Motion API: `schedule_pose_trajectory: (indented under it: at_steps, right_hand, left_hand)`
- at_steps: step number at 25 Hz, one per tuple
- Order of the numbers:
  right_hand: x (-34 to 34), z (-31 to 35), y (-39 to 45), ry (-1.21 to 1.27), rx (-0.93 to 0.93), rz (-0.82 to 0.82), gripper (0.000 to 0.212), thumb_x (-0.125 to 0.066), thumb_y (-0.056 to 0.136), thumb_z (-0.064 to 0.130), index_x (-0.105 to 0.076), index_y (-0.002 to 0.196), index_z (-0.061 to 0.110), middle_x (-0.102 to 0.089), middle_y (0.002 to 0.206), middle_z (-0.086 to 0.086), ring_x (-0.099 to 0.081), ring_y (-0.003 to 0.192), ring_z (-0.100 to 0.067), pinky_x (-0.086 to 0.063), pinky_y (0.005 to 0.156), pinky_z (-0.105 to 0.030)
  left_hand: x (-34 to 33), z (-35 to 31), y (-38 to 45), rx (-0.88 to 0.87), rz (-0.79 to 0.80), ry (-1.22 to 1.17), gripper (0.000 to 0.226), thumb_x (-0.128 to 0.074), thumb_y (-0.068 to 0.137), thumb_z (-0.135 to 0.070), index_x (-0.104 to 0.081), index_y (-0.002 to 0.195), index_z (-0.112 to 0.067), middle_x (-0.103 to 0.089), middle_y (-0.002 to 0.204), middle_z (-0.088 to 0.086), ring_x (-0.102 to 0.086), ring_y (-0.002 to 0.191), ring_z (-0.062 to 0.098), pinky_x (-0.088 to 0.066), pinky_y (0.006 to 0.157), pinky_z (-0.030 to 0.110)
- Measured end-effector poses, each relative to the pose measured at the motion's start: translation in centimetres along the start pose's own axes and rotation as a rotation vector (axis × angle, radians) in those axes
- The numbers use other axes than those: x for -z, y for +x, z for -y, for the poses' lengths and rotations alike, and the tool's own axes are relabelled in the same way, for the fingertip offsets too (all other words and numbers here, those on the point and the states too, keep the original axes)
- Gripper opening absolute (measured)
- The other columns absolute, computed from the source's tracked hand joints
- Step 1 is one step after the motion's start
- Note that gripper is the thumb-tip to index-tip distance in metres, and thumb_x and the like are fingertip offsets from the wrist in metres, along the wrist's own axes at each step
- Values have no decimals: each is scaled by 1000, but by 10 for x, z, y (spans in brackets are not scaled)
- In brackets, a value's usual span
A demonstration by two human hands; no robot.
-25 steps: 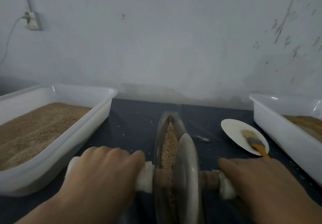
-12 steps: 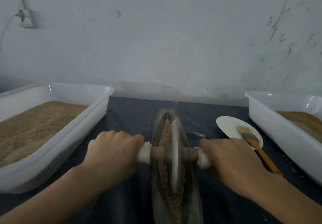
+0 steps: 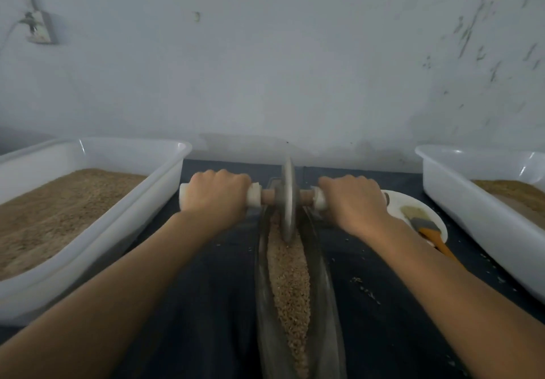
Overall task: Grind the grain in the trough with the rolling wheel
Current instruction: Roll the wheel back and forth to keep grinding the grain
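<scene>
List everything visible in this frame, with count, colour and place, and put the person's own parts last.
trough: 1, grey metal, centre of table, running away from the person
grain: tan, along the trough's channel
wheel: 1, grey disc, upright at the trough's far end
axle: 1, brown with white-wrapped ends, through the wheel
left tub: 1, white, left of trough, holds tan grain
right tub: 1, white, right edge, holds tan grain
plate: 1, white, between the trough and the right tub
brush: 1, orange handle, lying on the plate
table: 1, dark cover, stray grains on it
socket: 1, on the wall, upper left
left hand: grips the left axle end
right hand: grips the right axle end
</scene>
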State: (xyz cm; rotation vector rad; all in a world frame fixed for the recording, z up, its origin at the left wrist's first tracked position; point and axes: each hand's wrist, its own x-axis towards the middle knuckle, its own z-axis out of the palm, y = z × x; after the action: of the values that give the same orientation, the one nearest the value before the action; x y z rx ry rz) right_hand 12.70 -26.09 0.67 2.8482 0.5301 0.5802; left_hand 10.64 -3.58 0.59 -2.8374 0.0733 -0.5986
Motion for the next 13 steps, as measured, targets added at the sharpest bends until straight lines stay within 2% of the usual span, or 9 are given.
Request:
schedule_pose_trajectory:
  at_steps: [2, 4, 5, 7, 9, 11, 13]
  right_hand:
    - [0, -2, 6, 2, 12, -37, 22, -63, 83, 38, -48, 94, 27, -65, 91, -2, -56, 75, -27, -31, 62, -33]
    - [-5, -4, -29, 19, 101, -65, 31, -68, 77, 39, -39, 85, 30, -64, 81, 1, -59, 70, -25, -34, 57, -33]
    - [-8, -4, -55, 15, 152, -108, 43, -74, 68, 40, -33, 80, 32, -61, 72, 2, -58, 61, -22, -37, 51, -33]
    - [-11, -6, -98, 76, 199, -213, 74, -83, 45, 41, -17, 77, 37, -49, 54, 5, -49, 43, -16, -39, 39, -32]
    - [-15, -8, -121, 148, 196, -284, 89, -86, 30, 36, -11, 78, 38, -44, 51, 7, -46, 38, -18, -42, 35, -36]
    - [-16, -8, -124, 164, 225, -257, 88, -86, 27, 32, -14, 77, 38, -44, 53, 7, -46, 39, -19, -43, 35, -37]
    - [-15, -8, -107, 90, 224, -246, 73, -86, 37, 33, -24, 75, 35, -48, 53, 7, -47, 39, -19, -39, 37, -32]
  left_hand:
    - [1, -1, 2, -10, -15, -45, 10, -55, 85, -34, -49, 87, -26, -64, 91, 0, -61, 84, 27, -36, 65, 32]
    - [4, 0, -30, -47, -7, -77, 20, -58, 83, -37, -39, 81, -30, -61, 83, -6, -60, 77, 23, -34, 61, 31]
    - [8, 1, -54, -96, -35, -72, 28, -62, 78, -38, -35, 78, -31, -58, 76, -8, -58, 69, 20, -31, 56, 29]
    - [25, 3, -101, -260, -154, -87, 46, -77, 56, -36, -33, 71, -32, -49, 59, -9, -48, 49, 16, -18, 48, 25]
    - [39, 10, -130, -354, -298, -159, 54, -84, 39, -29, -37, 67, -30, -41, 52, -9, -43, 41, 18, -19, 48, 22]
    - [39, 12, -133, -346, -219, -142, 53, -85, 39, -31, -39, 67, -30, -41, 52, -9, -44, 41, 18, -26, 45, 23]
    - [34, 3, -107, -269, -67, -9, 47, -80, 53, -40, -38, 72, -33, -44, 58, -11, -47, 47, 14, -28, 45, 24]
